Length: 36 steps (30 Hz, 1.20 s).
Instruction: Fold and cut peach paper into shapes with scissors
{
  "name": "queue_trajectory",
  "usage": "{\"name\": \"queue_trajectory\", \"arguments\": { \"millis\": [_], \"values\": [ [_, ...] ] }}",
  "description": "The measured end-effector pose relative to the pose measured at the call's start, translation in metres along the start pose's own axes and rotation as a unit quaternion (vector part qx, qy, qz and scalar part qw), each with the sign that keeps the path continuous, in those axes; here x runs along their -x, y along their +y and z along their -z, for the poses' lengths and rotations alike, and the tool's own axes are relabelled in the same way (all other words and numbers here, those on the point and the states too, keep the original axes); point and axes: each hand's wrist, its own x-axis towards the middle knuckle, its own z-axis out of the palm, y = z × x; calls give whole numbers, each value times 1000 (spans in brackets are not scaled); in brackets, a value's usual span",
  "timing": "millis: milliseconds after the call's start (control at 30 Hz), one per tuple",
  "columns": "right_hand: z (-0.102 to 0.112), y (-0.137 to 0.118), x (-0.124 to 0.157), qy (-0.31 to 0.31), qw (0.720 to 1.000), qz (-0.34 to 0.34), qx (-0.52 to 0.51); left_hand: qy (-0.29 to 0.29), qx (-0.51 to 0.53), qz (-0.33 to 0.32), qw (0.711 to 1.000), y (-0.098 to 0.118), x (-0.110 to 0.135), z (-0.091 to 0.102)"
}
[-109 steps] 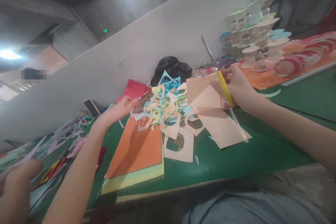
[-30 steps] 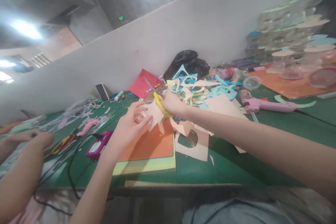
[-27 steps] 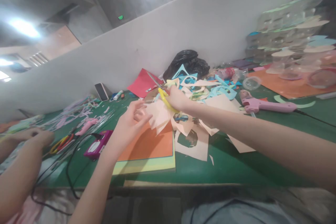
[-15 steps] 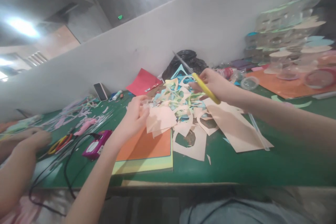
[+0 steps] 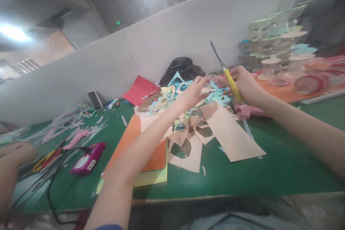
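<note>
**Right hand (image 5: 244, 85) gripped yellow-handled scissors (image 5: 232, 84).**
Left hand (image 5: 193, 93) hung half-open just above cut paper scraps (image 5: 185, 152) on the green table (image 5: 269, 176).

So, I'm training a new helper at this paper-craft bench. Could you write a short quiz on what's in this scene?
1. What does the right hand grip?
A. A roll of tape
B. Yellow-handled scissors
C. A paintbrush

2. True or false: the black plastic bag sits against the grey partition wall, behind the heap of paper scraps.

3. Fill in the blank: the hot glue gun near the right hand is coloured ____.

Key: 1. B; 2. true; 3. pink.
</note>
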Motion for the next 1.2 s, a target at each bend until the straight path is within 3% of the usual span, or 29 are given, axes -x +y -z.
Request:
{"name": "queue_trajectory", "arguments": {
  "millis": [100,167,233,333,467,533,700,833,900,967,1100,1200],
  "values": [
    [7,-5,3,-21,999,-21,-32,6,-6,2,1000,-13,-14,-13],
    [11,-6,3,-23,999,-32,-33,12,-21,16,1000,-19,-11,-10],
    [12,-8,4,-26,998,-40,-47,28,-40,33,998,-27,-4,3],
    [10,-13,6,-24,995,-45,-84,92,-68,78,990,-51,10,37],
    [6,-13,8,-30,994,-74,-74,214,-119,215,946,-96,38,85],
    [3,-11,7,-39,995,-61,-75,230,-126,287,921,-112,56,96],
    [-1,-16,9,-16,994,-71,-79,175,-46,434,883,-125,91,81],
    [1,-27,15,-3,990,-125,-64,138,-32,454,880,-125,94,74],
    [3,-25,13,-6,987,-140,-73,116,-63,452,882,-121,95,86],
    [5,-17,8,-2,989,-125,-78,53,-139,429,891,-110,102,105],
    [7,0,-4,5,995,-63,-82,-46,-156,455,876,-60,140,137],
    [5,-2,-4,-2,995,-55,-81,-114,-100,438,886,-14,179,138]
  ]
}}
